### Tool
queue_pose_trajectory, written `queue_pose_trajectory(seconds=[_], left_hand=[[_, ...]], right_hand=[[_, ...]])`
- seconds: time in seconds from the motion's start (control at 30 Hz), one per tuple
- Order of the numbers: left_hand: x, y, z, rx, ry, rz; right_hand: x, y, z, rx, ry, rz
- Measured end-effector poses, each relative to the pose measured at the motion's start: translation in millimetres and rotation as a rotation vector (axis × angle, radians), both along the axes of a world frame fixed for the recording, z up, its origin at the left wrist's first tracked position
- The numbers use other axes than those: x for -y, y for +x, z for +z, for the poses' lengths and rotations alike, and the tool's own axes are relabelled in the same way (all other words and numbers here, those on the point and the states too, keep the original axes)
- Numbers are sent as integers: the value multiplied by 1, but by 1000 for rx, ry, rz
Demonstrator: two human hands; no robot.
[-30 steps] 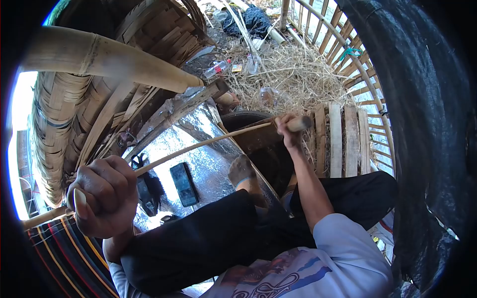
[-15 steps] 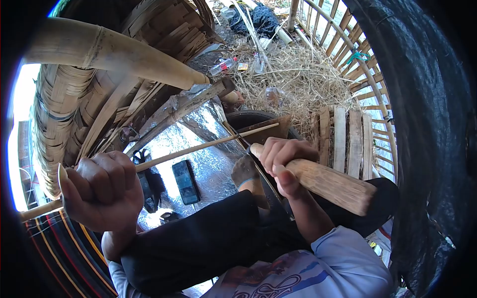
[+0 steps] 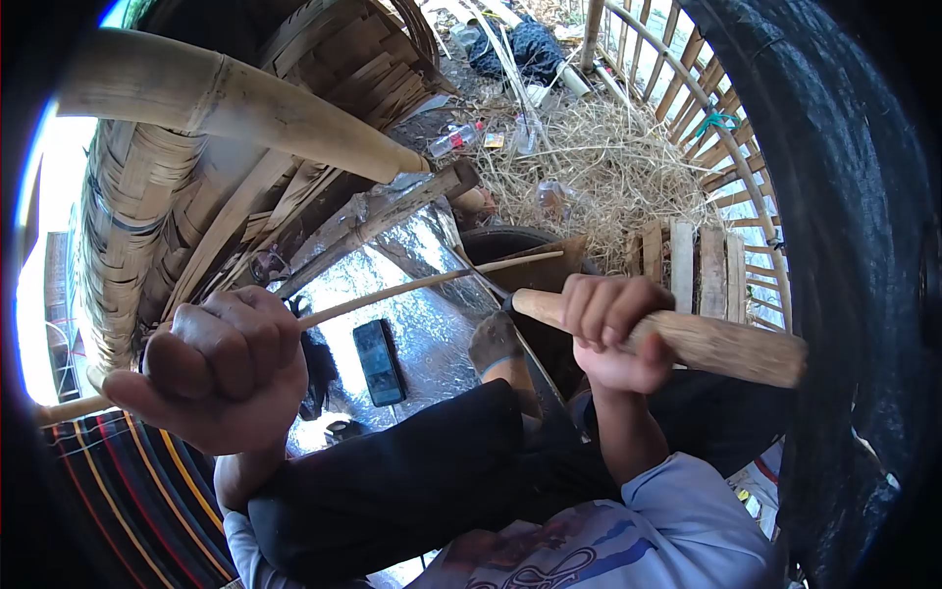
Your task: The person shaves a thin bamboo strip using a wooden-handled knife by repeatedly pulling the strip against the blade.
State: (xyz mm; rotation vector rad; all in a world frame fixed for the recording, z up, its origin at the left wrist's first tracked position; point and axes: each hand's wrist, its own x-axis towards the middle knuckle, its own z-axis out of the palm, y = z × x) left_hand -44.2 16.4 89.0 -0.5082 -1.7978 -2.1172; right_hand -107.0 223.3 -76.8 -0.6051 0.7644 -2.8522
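My left hand (image 3: 221, 368) is closed in a fist around one end of a thin bamboo strip (image 3: 392, 291), which slants up to the right across the foil-like sheet. The strip's far end lies by a dark brown board over a dark basin. My right hand (image 3: 620, 334) grips the thick wooden handle (image 3: 736, 346) of a tool. Its narrow dark blade (image 3: 488, 285) points up-left and meets the strip; the exact contact is too small to tell. A foot (image 3: 493, 346) rests just left of the basin.
A phone (image 3: 379, 361) lies on the shiny foil sheet (image 3: 427, 339). A thick bamboo pole (image 3: 245, 103) crosses the upper left beside woven baskets. Straw (image 3: 628, 157) and plastic bottles cover the ground ahead. Wooden slats (image 3: 711, 270) and a dark tarp (image 3: 814, 196) stand at the right.
My right hand has come down and nearer, and the handle has swung from pointing away to lying across to the right. The view has shifted slightly, with my left fist still around the strip.
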Motion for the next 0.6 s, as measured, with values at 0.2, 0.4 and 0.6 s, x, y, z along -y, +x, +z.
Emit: queue_pose_trajectory(seconds=[0.2, 0.4, 0.6], left_hand=[[-8, -5, -3, -29, 38, -33], [-17, -7, 4, -37, -140, -171], [-22, 6, 6, -36, -238, -351]], right_hand=[[11, -5, -26, -108, 332, 0], [-21, -30, -1, -90, -70, 112], [-23, -46, 5, -63, 88, 118]])
